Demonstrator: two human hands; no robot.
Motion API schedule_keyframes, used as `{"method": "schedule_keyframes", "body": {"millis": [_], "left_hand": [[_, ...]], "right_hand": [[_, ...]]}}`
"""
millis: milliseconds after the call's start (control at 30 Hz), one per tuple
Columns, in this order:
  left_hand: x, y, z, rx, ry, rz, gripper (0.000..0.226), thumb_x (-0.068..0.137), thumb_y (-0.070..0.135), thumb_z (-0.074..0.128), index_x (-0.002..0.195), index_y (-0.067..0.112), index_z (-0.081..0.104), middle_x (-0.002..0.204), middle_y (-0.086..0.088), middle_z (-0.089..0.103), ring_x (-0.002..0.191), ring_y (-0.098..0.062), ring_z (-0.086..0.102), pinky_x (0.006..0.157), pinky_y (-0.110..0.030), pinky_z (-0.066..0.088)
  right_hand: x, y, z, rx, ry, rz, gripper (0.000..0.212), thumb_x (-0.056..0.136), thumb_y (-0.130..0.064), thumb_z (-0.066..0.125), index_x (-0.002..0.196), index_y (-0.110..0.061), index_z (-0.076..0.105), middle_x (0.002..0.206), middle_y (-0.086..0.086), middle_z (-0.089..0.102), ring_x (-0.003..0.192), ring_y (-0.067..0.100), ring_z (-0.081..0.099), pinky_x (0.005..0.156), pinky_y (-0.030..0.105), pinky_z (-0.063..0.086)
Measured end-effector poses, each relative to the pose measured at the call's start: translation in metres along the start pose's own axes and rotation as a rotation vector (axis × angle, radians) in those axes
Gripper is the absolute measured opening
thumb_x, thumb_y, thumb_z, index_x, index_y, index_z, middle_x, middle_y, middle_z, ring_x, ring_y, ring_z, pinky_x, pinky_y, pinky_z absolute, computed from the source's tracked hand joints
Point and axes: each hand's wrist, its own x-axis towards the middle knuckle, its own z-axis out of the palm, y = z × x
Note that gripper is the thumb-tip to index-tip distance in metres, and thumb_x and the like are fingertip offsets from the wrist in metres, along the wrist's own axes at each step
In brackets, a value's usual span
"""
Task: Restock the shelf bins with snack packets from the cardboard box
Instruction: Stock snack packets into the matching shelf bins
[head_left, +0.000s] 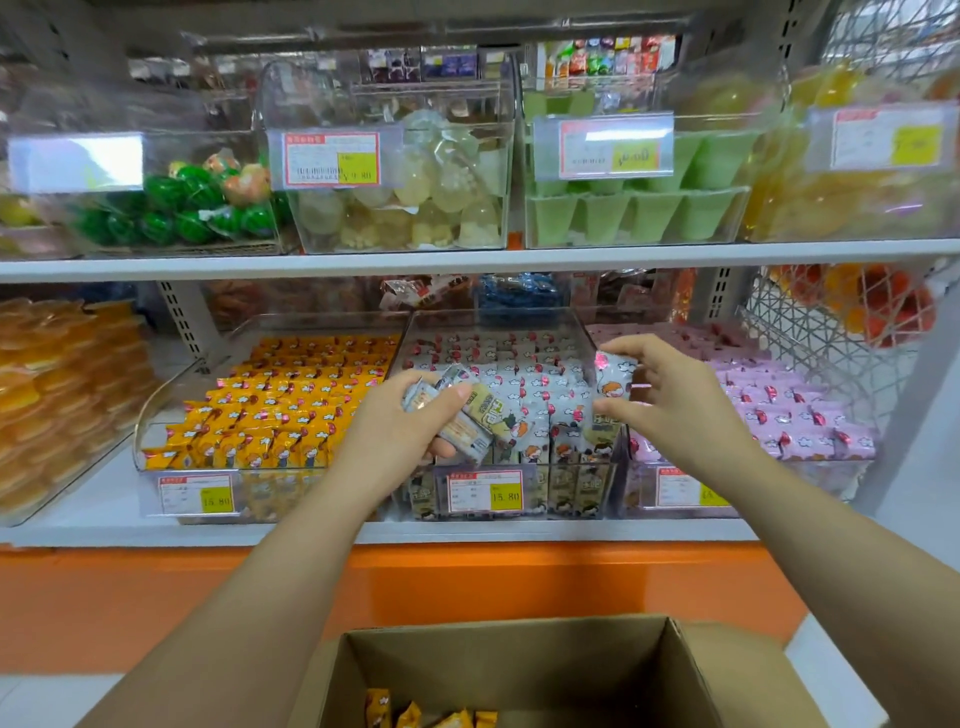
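Observation:
My left hand (410, 415) grips a bunch of white snack packets (470, 418) over the front of the middle clear bin (498, 319). That bin holds rows of white packets. My right hand (670, 395) pinches one white packet (613, 376) upright at the bin's right side, between thumb and fingers. An open cardboard box (519, 670) sits below, near me, with a few yellow packets (431, 717) at its bottom.
A bin of yellow packets (270, 410) stands left of the middle bin, and a bin of pink packets (789, 410) stands right of it. The shelf above carries clear bins of jelly sweets (415, 197). An orange base panel (156, 597) runs below the shelf.

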Motion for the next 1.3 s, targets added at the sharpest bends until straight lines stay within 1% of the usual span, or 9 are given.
{"method": "schedule_keyframes", "body": {"millis": [200, 367, 533, 633, 833, 1033, 1133, 1200, 1300], "left_hand": [[0.005, -0.009, 0.01, -0.05, -0.019, -0.049, 0.022, 0.089, 0.039, 0.06, 0.096, 0.018, 0.062, 0.072, -0.003, 0.073, 0.048, -0.007, 0.059, 0.045, -0.016, 0.046], [0.015, -0.012, 0.006, -0.247, 0.062, -0.125, 0.029, 0.089, 0.039, 0.06, 0.101, 0.013, 0.061, 0.074, -0.002, 0.073, 0.051, -0.008, 0.059, 0.056, -0.021, 0.054], [0.027, -0.011, 0.004, -0.495, 0.161, -0.199, 0.022, 0.089, 0.035, 0.06, 0.098, 0.015, 0.06, 0.082, -0.004, 0.071, 0.056, -0.009, 0.063, 0.06, -0.022, 0.056], [0.035, -0.006, 0.014, -0.638, 0.087, -0.273, 0.024, 0.089, 0.032, 0.062, 0.103, 0.014, 0.058, 0.086, -0.006, 0.072, 0.06, -0.012, 0.065, 0.065, -0.026, 0.056], [0.061, -0.005, 0.029, -0.606, -0.085, -0.39, 0.043, 0.092, 0.023, 0.061, 0.13, 0.007, 0.049, 0.11, -0.016, 0.066, 0.07, -0.018, 0.071, 0.055, -0.024, 0.055], [0.079, -0.013, 0.015, -0.231, -0.039, -0.213, 0.068, 0.093, 0.018, 0.059, 0.15, 0.021, 0.022, 0.154, -0.009, 0.028, 0.087, -0.02, 0.069, 0.068, -0.025, 0.058], [0.073, -0.009, -0.006, 0.375, -0.153, -0.019, 0.05, 0.088, 0.03, 0.067, 0.134, 0.027, 0.048, 0.133, 0.007, 0.051, 0.093, -0.01, 0.064, 0.078, -0.028, 0.055], [0.063, -0.005, -0.016, 0.619, -0.349, 0.006, 0.041, 0.085, 0.032, 0.07, 0.123, 0.028, 0.057, 0.103, 0.016, 0.057, 0.084, -0.004, 0.058, 0.069, -0.019, 0.047], [0.053, -0.006, -0.014, 0.939, -0.402, 0.073, 0.035, 0.085, 0.033, 0.069, 0.12, 0.03, 0.061, 0.111, 0.011, 0.06, 0.091, -0.006, 0.053, 0.08, -0.022, 0.042]], "right_hand": [[0.017, 0.014, 0.003, -0.062, -0.07, 0.012, 0.036, 0.083, -0.017, 0.072, 0.105, -0.033, 0.05, 0.111, -0.008, 0.054, 0.091, 0.014, 0.055, 0.082, 0.028, 0.045], [0.023, 0.014, 0.005, -0.079, -0.124, -0.039, 0.041, 0.083, -0.016, 0.072, 0.09, -0.045, 0.045, 0.099, -0.008, 0.06, 0.084, 0.014, 0.059, 0.084, 0.036, 0.051], [0.023, 0.004, 0.016, 0.188, 0.048, -0.027, 0.032, 0.081, -0.011, 0.072, 0.09, -0.032, 0.049, 0.093, -0.005, 0.062, 0.085, 0.018, 0.062, 0.076, 0.036, 0.055], [0.021, 0.008, 0.02, 0.22, 0.14, 0.041, 0.027, 0.082, -0.012, 0.071, 0.089, -0.02, 0.046, 0.089, 0.004, 0.06, 0.082, 0.023, 0.06, 0.062, 0.026, 0.05], [0.019, 0.024, 0.03, 0.205, 0.17, 0.142, 0.029, 0.082, -0.025, 0.072, 0.093, -0.021, 0.045, 0.089, -0.003, 0.053, 0.075, 0.014, 0.053, 0.069, 0.037, 0.041], [0.019, 0.022, 0.034, 0.213, 0.207, 0.137, 0.029, 0.081, -0.027, 0.072, 0.093, -0.026, 0.046, 0.096, -0.003, 0.055, 0.088, 0.027, 0.059, 0.077, 0.045, 0.05], [0.02, 0.013, 0.034, 0.243, 0.186, 0.087, 0.028, 0.082, -0.022, 0.072, 0.092, -0.024, 0.046, 0.091, 0.0, 0.058, 0.08, 0.025, 0.063, 0.068, 0.039, 0.054], [0.02, 0.005, 0.036, 0.244, 0.13, 0.045, 0.027, 0.083, -0.02, 0.071, 0.092, -0.024, 0.046, 0.089, 0.003, 0.059, 0.07, 0.018, 0.059, 0.056, 0.023, 0.05], [0.022, -0.008, 0.041, 0.222, 0.04, 0.015, 0.028, 0.082, -0.021, 0.072, 0.091, -0.028, 0.047, 0.09, 0.003, 0.06, 0.071, 0.018, 0.057, 0.063, 0.032, 0.053]]}}
